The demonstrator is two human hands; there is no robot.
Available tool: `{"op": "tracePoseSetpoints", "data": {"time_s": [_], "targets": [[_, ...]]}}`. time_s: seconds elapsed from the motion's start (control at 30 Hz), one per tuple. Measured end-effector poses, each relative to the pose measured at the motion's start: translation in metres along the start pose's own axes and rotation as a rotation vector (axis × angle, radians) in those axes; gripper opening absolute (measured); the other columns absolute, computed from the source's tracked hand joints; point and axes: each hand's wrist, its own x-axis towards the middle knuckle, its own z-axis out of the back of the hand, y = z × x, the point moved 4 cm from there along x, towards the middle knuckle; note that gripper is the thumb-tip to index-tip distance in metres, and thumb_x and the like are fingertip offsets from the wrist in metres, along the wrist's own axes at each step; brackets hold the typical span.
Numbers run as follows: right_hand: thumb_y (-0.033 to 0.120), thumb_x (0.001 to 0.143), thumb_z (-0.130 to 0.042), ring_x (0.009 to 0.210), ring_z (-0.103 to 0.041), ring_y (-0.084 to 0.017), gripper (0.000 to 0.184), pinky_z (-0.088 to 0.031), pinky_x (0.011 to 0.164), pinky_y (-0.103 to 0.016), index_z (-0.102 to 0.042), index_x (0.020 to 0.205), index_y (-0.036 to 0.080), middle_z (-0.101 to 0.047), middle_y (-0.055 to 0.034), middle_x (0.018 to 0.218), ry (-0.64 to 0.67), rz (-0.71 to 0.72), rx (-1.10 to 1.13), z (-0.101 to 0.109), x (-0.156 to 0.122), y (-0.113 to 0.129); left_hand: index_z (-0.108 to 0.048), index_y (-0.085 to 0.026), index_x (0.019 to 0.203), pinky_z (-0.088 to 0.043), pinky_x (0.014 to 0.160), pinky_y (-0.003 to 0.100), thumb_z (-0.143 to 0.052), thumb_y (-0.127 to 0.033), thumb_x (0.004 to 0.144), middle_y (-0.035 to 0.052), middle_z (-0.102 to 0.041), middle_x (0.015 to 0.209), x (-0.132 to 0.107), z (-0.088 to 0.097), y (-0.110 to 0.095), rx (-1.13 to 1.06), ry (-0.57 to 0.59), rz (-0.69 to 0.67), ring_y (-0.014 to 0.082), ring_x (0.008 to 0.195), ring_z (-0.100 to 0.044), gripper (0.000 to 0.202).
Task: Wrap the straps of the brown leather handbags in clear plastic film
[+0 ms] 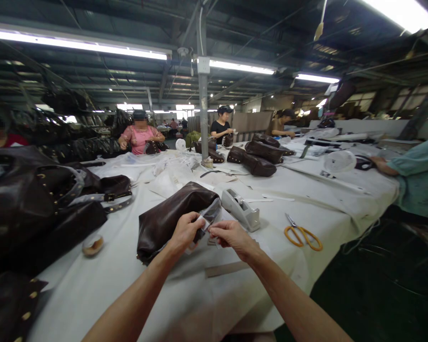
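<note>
On desk [107,280], centre: brown bag [167,216], its near end in clear plastic [214,209]. Left grip [185,231] closed round that end. Right grip [231,236] pinched tight on white slip [204,222], fingertips meeting left's. Tape dispenser [241,210] just beside bag; scissors [303,236] further rt.

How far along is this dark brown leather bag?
Done: clear plastic film covers one end of the dark brown leather bag. In hand: left hand and right hand pinch a small pale piece at that film. Left: most of the bag looks bare, as do the studded dark bags alongside.
</note>
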Motion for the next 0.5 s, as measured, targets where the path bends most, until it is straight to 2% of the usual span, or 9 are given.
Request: {"op": "tracePoseSetpoints", "data": {"time_s": [0.17,0.23,0.43,0.5], "targets": [[0.026,0.061,-0.067,0.045,-0.043,-0.007,0.012,-0.027,0.044,-0.02,-0.067,0.068,0.015,-0.056,0.0035,0.05,-0.008,0.05,-0.064,0.003,-0.001,-0.002,-0.06,-0.015,0.067,-0.033,0.046,0.021,-0.059,-0.035,0.068,-0.0026,-0.052,0.053,-0.002,0.0,0.0,-0.039,0.005,0.021,0.0104,0.047,-0.044,0.019],[0.024,0.06,-0.067,0.044,-0.042,-0.008,0.013,-0.028,0.043,-0.021,-0.064,0.071,0.016,-0.053,0.0055,0.047,-0.027,0.056,-0.084,0.005,0.002,-0.007,-0.06,-0.015,0.066,-0.033,0.047,0.022,-0.06,-0.035,0.067,-0.0024,-0.051,0.053,-0.001,0.0,0.002,-0.056,0.008,0.027,0.0105,0.048,-0.044,0.02],[0.028,0.061,-0.066,0.044,-0.047,-0.01,0.018,-0.034,0.047,-0.023,-0.054,0.072,0.02,-0.053,0.007,0.046,-0.267,0.237,-0.169,-0.001,0.014,-0.022,-0.06,-0.014,0.065,-0.032,0.048,0.023,-0.061,-0.039,0.067,-0.0004,-0.053,0.055,-0.003,-0.001,0.008,-0.086,0.025,0.041,0.0109,0.05,-0.044,0.024],[0.034,0.062,-0.068,0.044,-0.047,-0.011,0.023,-0.034,0.047,-0.023,-0.053,0.073,0.02,-0.054,0.0065,0.047,-0.281,0.254,-0.131,-0.004,0.017,-0.027,-0.062,-0.014,0.066,-0.032,0.048,0.023,-0.061,-0.039,0.068,-0.0006,-0.052,0.056,-0.003,0.0,0.008,-0.087,0.027,0.038,0.0108,0.051,-0.043,0.025]]}}
